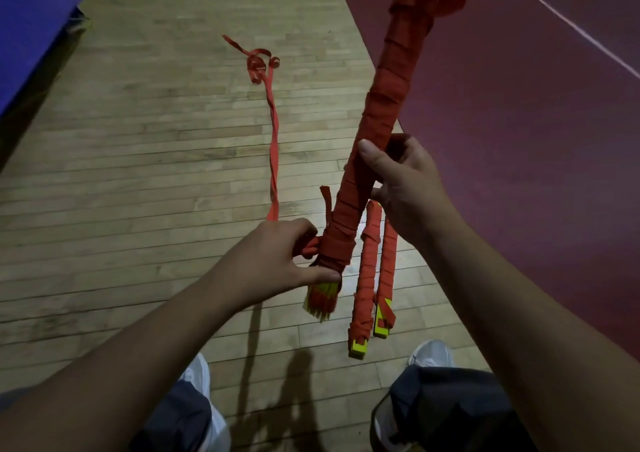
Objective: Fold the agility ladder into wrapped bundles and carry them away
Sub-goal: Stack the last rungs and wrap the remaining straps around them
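A long bundle of yellow ladder rungs wrapped in red strap (388,91) stands tilted in front of me, its yellow ends showing at the bottom. My right hand (401,185) grips it at mid-length. My left hand (277,257) pinches the red strap at the bundle's lower end. The loose red strap tail (273,140) runs from my left hand across the floor to a curled end. Two smaller wrapped bundles (372,271) lie on the floor below my right hand.
Wooden gym floor (138,174) lies underfoot, with a dark red court area (519,140) and a white line to the right. A blue mat (31,18) sits at the far left. My knees and white shoes show at the bottom.
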Tool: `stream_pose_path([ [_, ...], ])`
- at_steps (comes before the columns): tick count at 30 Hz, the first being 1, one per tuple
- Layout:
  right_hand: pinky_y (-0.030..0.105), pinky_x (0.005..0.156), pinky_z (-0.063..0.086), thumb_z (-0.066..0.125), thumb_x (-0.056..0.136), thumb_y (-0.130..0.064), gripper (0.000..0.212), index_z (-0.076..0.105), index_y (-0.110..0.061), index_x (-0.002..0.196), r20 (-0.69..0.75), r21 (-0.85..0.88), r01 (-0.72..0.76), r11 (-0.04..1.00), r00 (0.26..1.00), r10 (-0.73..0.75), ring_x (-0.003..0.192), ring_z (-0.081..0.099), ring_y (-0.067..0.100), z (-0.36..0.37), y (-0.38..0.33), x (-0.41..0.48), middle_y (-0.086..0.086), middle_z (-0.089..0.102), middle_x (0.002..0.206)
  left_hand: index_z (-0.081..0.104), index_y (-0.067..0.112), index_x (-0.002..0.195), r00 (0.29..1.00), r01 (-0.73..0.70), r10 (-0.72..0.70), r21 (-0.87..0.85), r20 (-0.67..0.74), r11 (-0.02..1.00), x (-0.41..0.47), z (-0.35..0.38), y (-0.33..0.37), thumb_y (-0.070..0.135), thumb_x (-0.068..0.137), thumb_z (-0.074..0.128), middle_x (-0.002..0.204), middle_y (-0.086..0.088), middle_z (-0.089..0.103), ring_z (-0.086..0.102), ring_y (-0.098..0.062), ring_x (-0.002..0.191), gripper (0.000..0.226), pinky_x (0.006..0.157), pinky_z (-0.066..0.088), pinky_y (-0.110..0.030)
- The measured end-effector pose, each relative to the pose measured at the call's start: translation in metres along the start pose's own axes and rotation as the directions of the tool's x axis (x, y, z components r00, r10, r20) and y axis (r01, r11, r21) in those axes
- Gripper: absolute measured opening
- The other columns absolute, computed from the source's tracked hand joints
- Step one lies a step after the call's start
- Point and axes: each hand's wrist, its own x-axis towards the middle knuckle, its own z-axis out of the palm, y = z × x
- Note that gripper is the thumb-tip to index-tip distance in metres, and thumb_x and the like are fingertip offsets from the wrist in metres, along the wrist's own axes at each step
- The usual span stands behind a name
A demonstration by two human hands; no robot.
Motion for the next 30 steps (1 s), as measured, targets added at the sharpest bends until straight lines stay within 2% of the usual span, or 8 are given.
stream_pose_path([
  [5, 0.038, 0.071, 0.062, 0.077, 0.089, -0.019, 0.046, 0.051, -0.005, 0.124, -0.145, -0.009, -0.016, 1.0, 0.989, 0.015, 0.091, 0.072, 0.012, 0.003, -0.002, 0.002, 0.006, 0.065, 0.108, 0.061, 0.027, 0.117, 0.993, -0.02, 0.02, -0.001, -0.117, 1.0, -0.001, 0.014, 0.0, 0.066, 0.066, 0.081, 0.109, 0.011, 0.065, 0.062, -0.008, 0.1, 0.067, 0.087, 0.056, -0.037],
  [7, 0.039, 0.072, 0.063, 0.079, 0.087, -0.021, 0.05, 0.05, -0.005, 0.125, -0.177, -0.017, -0.031, 0.999, 0.984, 0.027, 0.087, 0.073, 0.01, 0.002, -0.003, 0.003, 0.004, 0.065, 0.105, 0.06, 0.026, 0.122, 0.99, -0.03, 0.029, -0.002, -0.136, 1.0, -0.002, 0.018, 0.001, 0.056, 0.072, 0.082, 0.112, 0.01, 0.065, 0.061, -0.01, 0.102, 0.062, 0.087, 0.053, -0.033],
  [11, 0.046, 0.082, 0.063, 0.077, 0.089, -0.024, 0.047, 0.052, -0.006, 0.124, -0.163, -0.007, -0.043, 0.999, 0.986, 0.041, 0.102, 0.071, 0.022, -0.004, -0.002, 0.003, 0.01, 0.065, 0.115, 0.065, 0.024, 0.117, 0.984, -0.095, 0.089, -0.034, -0.155, 0.995, -0.001, 0.013, 0.004, 0.041, 0.079, 0.079, 0.086, 0.017, 0.059, 0.053, 0.0, 0.076, 0.044, 0.065, 0.038, -0.016],
  [16, 0.041, 0.079, 0.058, 0.058, 0.1, -0.012, 0.016, 0.057, -0.007, 0.116, -0.018, 0.27, -0.018, 0.963, 1.0, 0.024, 0.096, 0.066, 0.028, -0.016, -0.011, 0.005, 0.011, 0.063, 0.111, 0.069, 0.024, 0.12, 0.984, -0.132, 0.175, -0.49, 0.043, 0.862, 0.003, -0.011, -0.003, 0.04, 0.082, 0.075, 0.102, -0.004, 0.072, 0.068, -0.022, 0.097, 0.042, 0.088, 0.055, -0.044],
  [20, 0.048, 0.101, 0.048, 0.052, 0.101, -0.026, 0.04, 0.056, -0.001, 0.131, 0.288, 0.488, -0.266, 0.831, 0.948, 0.133, 0.116, 0.057, 0.035, -0.008, -0.006, -0.002, 0.019, 0.056, 0.13, 0.069, 0.013, 0.123, 0.959, -0.108, 0.269, -0.776, 0.083, 0.622, 0.0, -0.013, 0.002, 0.007, 0.084, 0.073, 0.116, -0.008, 0.073, 0.068, -0.018, 0.108, 0.039, 0.09, 0.053, -0.028],
  [22, 0.051, 0.109, 0.046, 0.041, 0.105, -0.033, 0.051, 0.055, 0.005, 0.134, 0.408, 0.526, -0.364, 0.769, 0.901, 0.147, 0.12, 0.059, 0.037, -0.003, -0.003, -0.006, 0.023, 0.059, 0.134, 0.07, 0.014, 0.122, 0.951, -0.094, 0.295, -0.819, 0.096, 0.567, -0.001, -0.011, 0.001, 0.009, 0.083, 0.074, 0.113, -0.004, 0.073, 0.068, -0.016, 0.105, 0.039, 0.086, 0.053, -0.025],
  [26, 0.042, 0.093, 0.056, 0.034, 0.109, -0.034, 0.049, 0.055, 0.003, 0.131, 0.408, 0.453, -0.32, 0.832, 0.904, 0.125, 0.102, 0.07, 0.028, -0.004, -0.013, -0.007, 0.015, 0.07, 0.113, 0.072, 0.023, 0.114, 0.937, -0.071, 0.309, -0.777, 0.163, 0.626, -0.002, -0.017, 0.003, 0.016, 0.086, 0.076, 0.092, 0.008, 0.07, 0.063, -0.008, 0.077, 0.029, 0.063, 0.051, -0.021],
  [30, 0.036, 0.079, 0.061, 0.034, 0.109, -0.027, 0.042, 0.059, 0.006, 0.118, 0.281, 0.255, -0.173, 0.951, 0.954, 0.099, 0.09, 0.073, 0.025, -0.004, -0.019, -0.01, 0.01, 0.074, 0.091, 0.072, 0.018, 0.112, 0.955, 0.0, 0.167, -0.564, 0.244, 0.826, 0.002, -0.024, 0.003, 0.033, 0.089, 0.074, 0.093, -0.003, 0.076, 0.071, -0.018, 0.065, 0.028, 0.059, 0.055, -0.03],
])
